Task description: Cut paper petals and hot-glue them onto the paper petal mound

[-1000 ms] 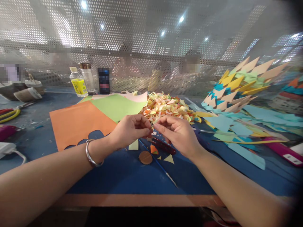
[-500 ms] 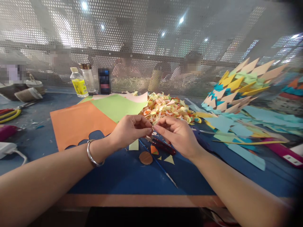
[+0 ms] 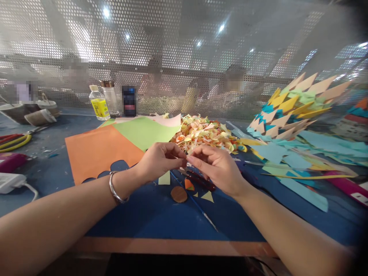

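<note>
My left hand (image 3: 162, 161) and my right hand (image 3: 217, 166) meet fingertip to fingertip over the table. Both are closed in a pinch; whatever sits between the fingers is too small to make out. Just beyond them rises a heap of cut paper pieces (image 3: 201, 132). Beneath and in front of my hands lie a round wooden disc (image 3: 178, 194), a thin blue brush (image 3: 198, 205), a small orange paper scrap (image 3: 189, 184) and pale yellow scraps (image 3: 208, 196). A dark red tool (image 3: 202, 182) is partly covered by my right hand.
Orange paper (image 3: 100, 149) and green paper (image 3: 146, 132) lie left. A bottle (image 3: 99, 105) and a phone (image 3: 129, 101) stand behind. Scissors (image 3: 17, 142) are far left. On the right are a spiky layered paper piece (image 3: 287, 109) and blue paper strips (image 3: 304, 193).
The whole view has shifted slightly, so things appear a little lower and further right. My hands stay together, with only a small change in the fingers.
</note>
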Demonstrator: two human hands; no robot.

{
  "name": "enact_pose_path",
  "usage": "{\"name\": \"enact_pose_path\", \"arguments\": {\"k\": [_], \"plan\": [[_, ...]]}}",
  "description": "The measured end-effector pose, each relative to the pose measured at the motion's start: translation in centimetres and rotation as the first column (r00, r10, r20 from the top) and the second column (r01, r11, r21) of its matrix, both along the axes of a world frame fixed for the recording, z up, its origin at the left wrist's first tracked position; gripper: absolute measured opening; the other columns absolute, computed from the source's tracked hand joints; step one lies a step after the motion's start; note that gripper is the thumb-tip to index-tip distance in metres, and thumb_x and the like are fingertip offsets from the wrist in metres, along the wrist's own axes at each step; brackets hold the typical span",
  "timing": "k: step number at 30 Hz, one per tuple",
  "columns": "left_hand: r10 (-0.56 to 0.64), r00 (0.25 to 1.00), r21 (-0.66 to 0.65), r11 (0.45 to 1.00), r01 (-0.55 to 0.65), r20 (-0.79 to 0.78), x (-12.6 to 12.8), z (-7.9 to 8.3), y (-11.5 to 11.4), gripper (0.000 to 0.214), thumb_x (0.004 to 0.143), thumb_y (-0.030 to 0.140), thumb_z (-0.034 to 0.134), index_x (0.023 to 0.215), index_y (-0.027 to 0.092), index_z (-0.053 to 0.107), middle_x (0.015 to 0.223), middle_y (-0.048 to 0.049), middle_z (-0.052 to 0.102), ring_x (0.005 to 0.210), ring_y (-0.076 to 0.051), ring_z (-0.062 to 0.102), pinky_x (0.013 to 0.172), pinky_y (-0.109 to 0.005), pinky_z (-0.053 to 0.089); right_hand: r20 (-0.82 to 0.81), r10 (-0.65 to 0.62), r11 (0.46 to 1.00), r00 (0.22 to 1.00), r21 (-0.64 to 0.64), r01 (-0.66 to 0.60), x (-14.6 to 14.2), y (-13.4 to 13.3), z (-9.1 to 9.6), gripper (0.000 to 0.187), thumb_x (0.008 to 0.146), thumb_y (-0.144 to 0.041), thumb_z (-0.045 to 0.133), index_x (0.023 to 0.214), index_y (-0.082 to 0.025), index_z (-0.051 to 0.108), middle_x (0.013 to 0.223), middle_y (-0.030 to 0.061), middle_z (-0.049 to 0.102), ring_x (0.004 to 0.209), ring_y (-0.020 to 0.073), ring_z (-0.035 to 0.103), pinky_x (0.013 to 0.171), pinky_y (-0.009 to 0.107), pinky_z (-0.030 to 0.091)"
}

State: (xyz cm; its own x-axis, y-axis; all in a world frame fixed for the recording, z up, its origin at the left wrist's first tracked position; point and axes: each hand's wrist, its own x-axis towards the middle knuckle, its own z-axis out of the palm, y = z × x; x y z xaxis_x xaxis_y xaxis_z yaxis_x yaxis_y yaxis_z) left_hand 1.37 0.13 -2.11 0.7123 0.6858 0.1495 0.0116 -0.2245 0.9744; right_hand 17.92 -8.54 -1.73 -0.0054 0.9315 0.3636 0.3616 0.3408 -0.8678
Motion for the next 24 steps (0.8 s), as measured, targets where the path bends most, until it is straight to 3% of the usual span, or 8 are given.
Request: {"name": "enact_pose_path", "arguments": {"k": [5,12,18,24], "plan": [[-0.011,1.000,-0.007,1.000,0.011,-0.009,0.05,-0.05,0.01,0.019,0.068,0.023,0.074,0.080,0.013,0.063,0.078,-0.0044,0.070,0.075,-0.015,0.069,0.075,-0.031,0.055,0.007,0.001,1.000,1.000,0.007,-0.001,0.17,0.04,-0.12,0.020,0.086,-0.035,0.065,0.076,-0.019,0.060,0.055,-0.0070,0.047,0.041,0.0046,0.039,0.037,0.020,0.027],[-0.036,0.999,-0.078,0.996,0.035,-0.013,0.09,0.08,-0.19,0.015,0.068,0.021,0.074,0.076,0.012,0.063,0.074,-0.0026,0.070,0.071,-0.013,0.067,0.075,-0.029,0.054,0.015,0.010,1.000,1.000,0.005,-0.010,0.06,0.03,0.03,0.020,0.085,-0.035,0.066,0.075,-0.018,0.061,0.057,-0.0064,0.048,0.042,0.0044,0.040,0.038,0.020,0.029],[-0.019,0.999,-0.051,0.999,0.017,-0.031,0.12,0.07,-0.08,0.012,0.068,0.020,0.074,0.070,0.013,0.064,0.071,-0.0017,0.070,0.068,-0.011,0.066,0.071,-0.025,0.053,0.015,0.004,1.000,1.000,0.014,-0.005,0.22,0.14,-0.08,0.020,0.083,-0.035,0.067,0.077,-0.017,0.062,0.059,-0.0063,0.050,0.044,0.0043,0.040,0.039,0.020,0.030],[-0.015,0.998,-0.012,1.000,0.015,-0.055,-0.16,0.32,-0.19,0.018,0.069,0.028,0.075,0.075,0.012,0.068,0.074,-0.0051,0.071,0.069,-0.013,0.066,0.071,-0.028,0.053,-0.007,0.005,1.000,1.000,0.016,-0.005,0.36,0.22,-0.21,0.020,0.083,-0.035,0.068,0.077,-0.017,0.062,0.058,-0.0065,0.049,0.044,0.0043,0.038,0.039,0.020,0.029]]}}
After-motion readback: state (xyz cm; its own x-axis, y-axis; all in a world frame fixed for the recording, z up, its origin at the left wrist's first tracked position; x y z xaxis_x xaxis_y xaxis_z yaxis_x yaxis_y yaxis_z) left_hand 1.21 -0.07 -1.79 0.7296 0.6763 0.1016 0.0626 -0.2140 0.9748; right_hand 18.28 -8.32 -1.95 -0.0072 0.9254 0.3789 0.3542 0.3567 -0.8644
